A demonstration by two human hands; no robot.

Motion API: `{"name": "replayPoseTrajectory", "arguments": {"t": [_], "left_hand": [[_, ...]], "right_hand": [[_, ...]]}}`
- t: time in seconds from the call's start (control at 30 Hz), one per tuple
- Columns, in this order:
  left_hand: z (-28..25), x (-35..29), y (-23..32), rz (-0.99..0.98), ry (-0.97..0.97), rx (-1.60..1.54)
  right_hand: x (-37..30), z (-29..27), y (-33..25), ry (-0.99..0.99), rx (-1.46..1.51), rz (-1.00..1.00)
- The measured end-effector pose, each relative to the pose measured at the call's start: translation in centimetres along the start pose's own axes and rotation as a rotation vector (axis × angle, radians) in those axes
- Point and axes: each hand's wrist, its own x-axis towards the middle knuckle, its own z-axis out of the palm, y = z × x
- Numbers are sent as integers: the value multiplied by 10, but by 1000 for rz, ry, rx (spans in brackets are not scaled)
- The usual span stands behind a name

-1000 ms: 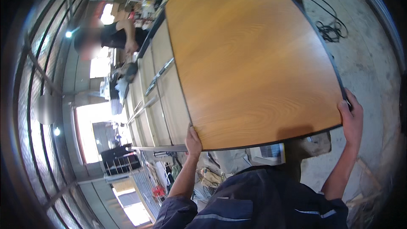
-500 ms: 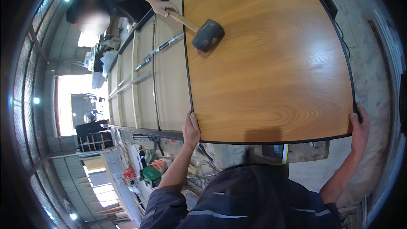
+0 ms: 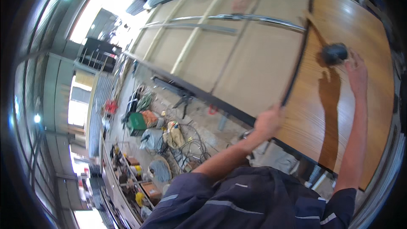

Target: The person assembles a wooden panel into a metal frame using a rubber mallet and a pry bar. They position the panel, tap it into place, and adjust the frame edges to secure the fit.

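Note:
A wood-grain panel (image 3: 296,123) with dark edging lies across the right side. On it rests a rubber mallet (image 3: 334,54) with a black head, its wooden handle slanting away to the upper left. My right hand (image 3: 357,74) reaches over the panel, fingers apart, its fingertips at the side of the mallet's head. Beside the panel's left dark edge is my left hand (image 3: 268,123), smeared by motion, so its grip is unclear. A co-worker's blurred hand (image 3: 242,1) hangs over the framed board at the top, away from the mallet.
A dark frame with a beige board (image 3: 263,68) and pale crossbars extends left from the panel. Metal rails (image 3: 258,18) lie across it. Below on the floor are a green box (image 3: 136,124), coiled cables (image 3: 193,148) and a shelf (image 3: 123,178) of assorted items.
My view has swung left. My right hand has left the panel's right edge and come to the mallet's head. The co-worker's hand has let go of the mallet's handle.

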Motion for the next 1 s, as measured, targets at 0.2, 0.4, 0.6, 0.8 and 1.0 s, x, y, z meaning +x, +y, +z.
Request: {"name": "replayPoseTrajectory", "arguments": {"t": [0.2, 0.4, 0.6, 0.8, 1.0], "left_hand": [[-8, -7, -7, 103, 9, -302], [-21, -1, -19, 230, -195, -550], [-22, -4, -52, 510, -180, -335], [-14, -19, -79, 634, -69, -164], [-28, -34, -102, 732, 35, -144]], "right_hand": [[90, 81, 129, -356, -435, 36], [63, 38, 117, -480, -619, 172], [-39, 41, -88, -641, -481, 376], [-80, 42, -58, -617, -488, 251], [-136, 96, -75, -550, -81, 482]]}}
